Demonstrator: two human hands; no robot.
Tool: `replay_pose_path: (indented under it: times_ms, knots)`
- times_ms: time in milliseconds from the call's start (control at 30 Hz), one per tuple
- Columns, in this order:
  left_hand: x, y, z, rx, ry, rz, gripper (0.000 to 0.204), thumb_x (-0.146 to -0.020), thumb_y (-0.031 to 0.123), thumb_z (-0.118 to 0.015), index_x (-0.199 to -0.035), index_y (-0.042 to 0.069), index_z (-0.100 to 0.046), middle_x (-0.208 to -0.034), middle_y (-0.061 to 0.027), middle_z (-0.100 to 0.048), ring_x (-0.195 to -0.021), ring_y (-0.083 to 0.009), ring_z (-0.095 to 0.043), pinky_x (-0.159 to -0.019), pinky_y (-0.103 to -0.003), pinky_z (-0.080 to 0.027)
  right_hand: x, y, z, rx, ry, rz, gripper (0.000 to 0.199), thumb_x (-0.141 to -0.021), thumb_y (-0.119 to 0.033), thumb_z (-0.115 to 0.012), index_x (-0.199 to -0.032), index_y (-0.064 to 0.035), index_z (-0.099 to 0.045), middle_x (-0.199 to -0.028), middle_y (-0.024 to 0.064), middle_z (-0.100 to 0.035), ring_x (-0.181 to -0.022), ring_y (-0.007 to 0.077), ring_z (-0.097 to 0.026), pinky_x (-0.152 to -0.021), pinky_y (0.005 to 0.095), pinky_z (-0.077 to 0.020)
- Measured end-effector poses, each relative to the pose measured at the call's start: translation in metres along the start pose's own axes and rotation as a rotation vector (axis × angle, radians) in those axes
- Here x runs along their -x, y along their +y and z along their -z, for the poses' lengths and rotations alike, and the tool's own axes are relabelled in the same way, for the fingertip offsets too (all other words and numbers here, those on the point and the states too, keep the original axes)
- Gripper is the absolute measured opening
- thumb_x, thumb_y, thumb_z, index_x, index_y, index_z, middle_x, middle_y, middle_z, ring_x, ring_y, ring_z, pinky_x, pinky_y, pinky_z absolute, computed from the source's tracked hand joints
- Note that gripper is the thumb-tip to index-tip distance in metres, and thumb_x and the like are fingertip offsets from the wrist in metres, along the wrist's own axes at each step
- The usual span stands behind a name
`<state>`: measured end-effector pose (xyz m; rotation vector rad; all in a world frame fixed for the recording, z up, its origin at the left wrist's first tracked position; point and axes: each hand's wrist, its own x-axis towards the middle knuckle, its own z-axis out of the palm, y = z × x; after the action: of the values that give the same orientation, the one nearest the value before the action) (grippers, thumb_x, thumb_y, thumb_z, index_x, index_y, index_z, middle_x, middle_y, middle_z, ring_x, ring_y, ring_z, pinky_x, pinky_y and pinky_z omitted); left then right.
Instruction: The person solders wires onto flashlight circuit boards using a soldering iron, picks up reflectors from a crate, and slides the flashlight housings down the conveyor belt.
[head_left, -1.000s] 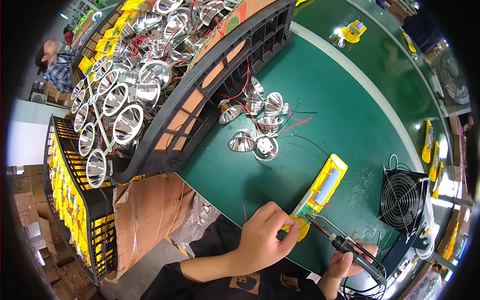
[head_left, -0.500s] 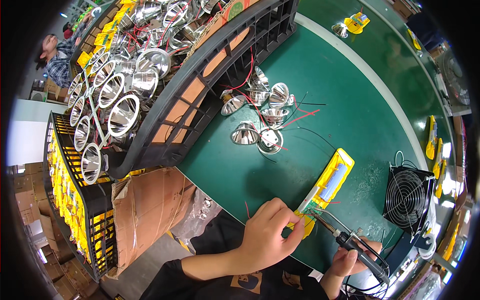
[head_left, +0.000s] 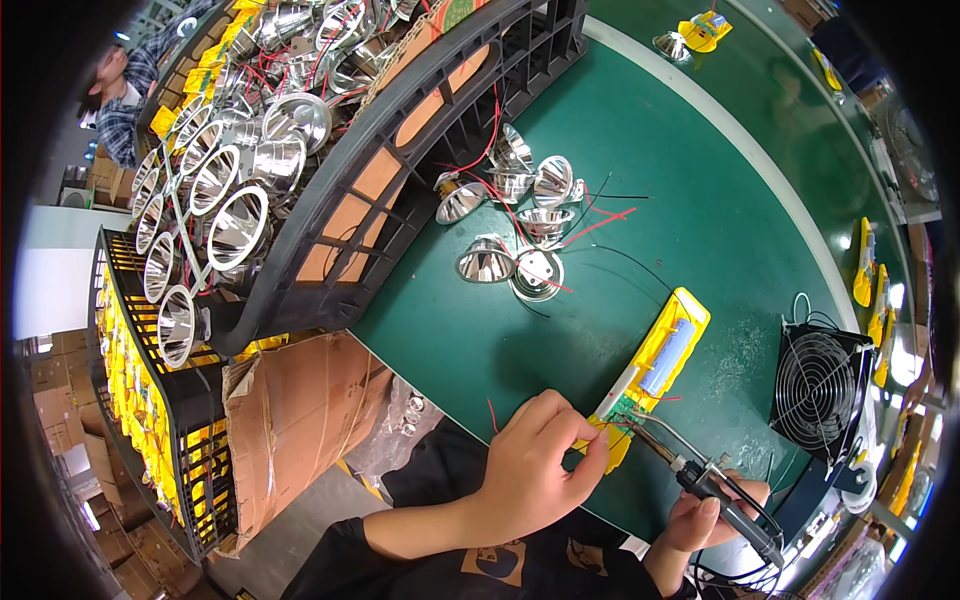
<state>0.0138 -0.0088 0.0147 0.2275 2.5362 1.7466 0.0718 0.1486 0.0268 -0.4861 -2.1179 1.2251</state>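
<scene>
A yellow plastic housing [head_left: 684, 309] lies on the green tabletop, with a blue cylindrical battery [head_left: 668, 358] and a small green circuit board [head_left: 622, 412] inside. My left hand [head_left: 545, 450] is closed in a pinch at the board's left side, on what looks like a thin red wire. Part of a red wire [head_left: 492, 414] sticks up behind that hand. My right hand [head_left: 705, 512] grips a black soldering iron [head_left: 735, 515] with a curved metal feed tube. Its tip points at the board and seems to touch it. My left fingers hide part of the housing's lower end.
Several silver reflector cups [head_left: 487, 260] with red and black wires lie farther off. A black crate [head_left: 330, 230] heaped with reflectors stands at the left. Another crate [head_left: 185, 400] holds yellow housings. A black fan [head_left: 815, 385] stands at right. One person [head_left: 120, 110] is at far left.
The view has shifted slightly. Both hands keep nearly the same pose, with the iron's tip still at the circuit board. The person at far left has moved a little.
</scene>
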Motion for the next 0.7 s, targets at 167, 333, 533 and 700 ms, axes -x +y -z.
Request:
replay_pose_path:
  times_ms: [167,333,533,700]
  knots:
    - [0.0,0.0,0.0,0.006,-0.001,0.001,0.014,-0.066,-0.002,-0.066,-0.066,0.004,-0.053,-0.063,-0.0034,-0.045,-0.046,-0.0092,-0.04,-0.039,-0.022,-0.032,0.001,-0.002,-0.001,-0.049,-0.011,-0.038,0.049,-0.073,-0.045,-0.062,-0.076,-0.0036,-0.036,-0.049,0.0015,-0.044,-0.041,0.0078,-0.044,-0.044,0.0185,-0.0381]
    - [0.001,0.0,0.0,0.008,-0.002,0.009,0.014,-0.066,-0.002,-0.066,-0.067,0.003,-0.053,-0.064,-0.0034,-0.045,-0.045,-0.0085,-0.039,-0.039,-0.021,-0.031,0.004,0.004,0.003,-0.056,-0.01,-0.031,0.048,-0.073,-0.043,-0.063,-0.076,-0.0036,-0.035,-0.05,0.0023,-0.044,-0.041,0.0081,-0.044,-0.044,0.0189,-0.0383]
    - [0.002,0.004,0.003,-0.032,-0.06,0.079,0.015,-0.067,0.001,-0.064,-0.068,0.004,-0.048,-0.066,-0.0053,-0.045,-0.056,-0.0199,-0.048,-0.048,-0.03,-0.037,0.007,0.019,0.018,-0.309,0.086,0.057,0.037,-0.076,-0.024,-0.061,-0.086,-0.0023,-0.034,-0.061,0.0032,-0.039,-0.043,0.0051,-0.039,-0.044,0.0137,-0.0385]
    - [0.001,0.008,0.002,-0.047,0.014,0.033,0.012,-0.068,0.001,-0.065,-0.074,0.005,-0.056,-0.072,-0.0047,-0.047,-0.048,-0.0079,-0.041,-0.042,-0.021,-0.033,0.012,0.021,0.032,-0.298,0.118,-0.063,0.049,-0.069,-0.033,-0.069,-0.075,-0.0056,-0.029,-0.071,0.0012,-0.036,-0.056,0.0098,-0.043,-0.049,0.0202,-0.0394]
